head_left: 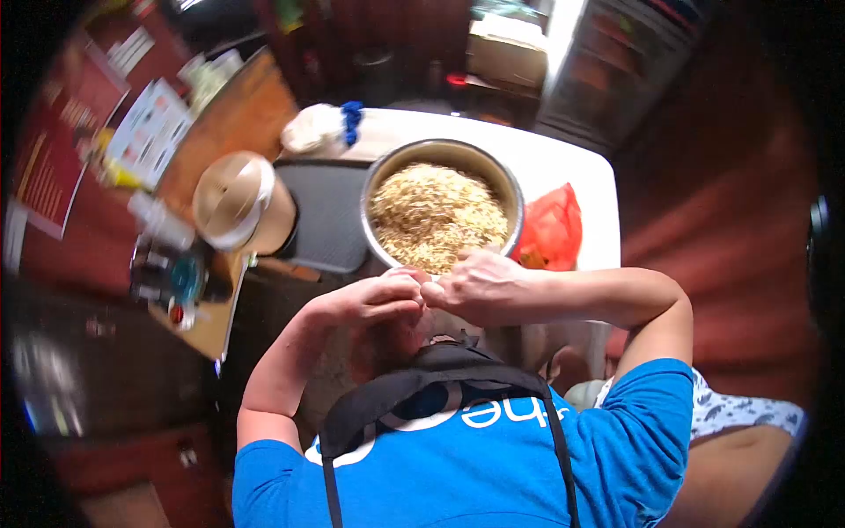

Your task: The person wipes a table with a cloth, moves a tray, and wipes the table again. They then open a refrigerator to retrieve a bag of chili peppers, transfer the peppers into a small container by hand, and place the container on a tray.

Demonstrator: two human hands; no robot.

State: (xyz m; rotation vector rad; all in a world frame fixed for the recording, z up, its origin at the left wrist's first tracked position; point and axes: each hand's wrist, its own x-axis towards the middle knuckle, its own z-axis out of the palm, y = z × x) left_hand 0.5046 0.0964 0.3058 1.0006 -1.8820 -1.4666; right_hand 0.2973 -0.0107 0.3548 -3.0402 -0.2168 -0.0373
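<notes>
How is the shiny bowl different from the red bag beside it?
The bowl is round, silvery metal; the red bag is crumpled, soft-looking plastic. The bowl is bigger and stands open, full of pale shreds; the red bag is smaller, its contents hard to see. Both sit side by side on the white table.

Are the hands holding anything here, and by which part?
Cannot be told: left hand and right hand meet fingertips together by the round metal bowl of pale shreds; anything pinched is blurred.
</notes>
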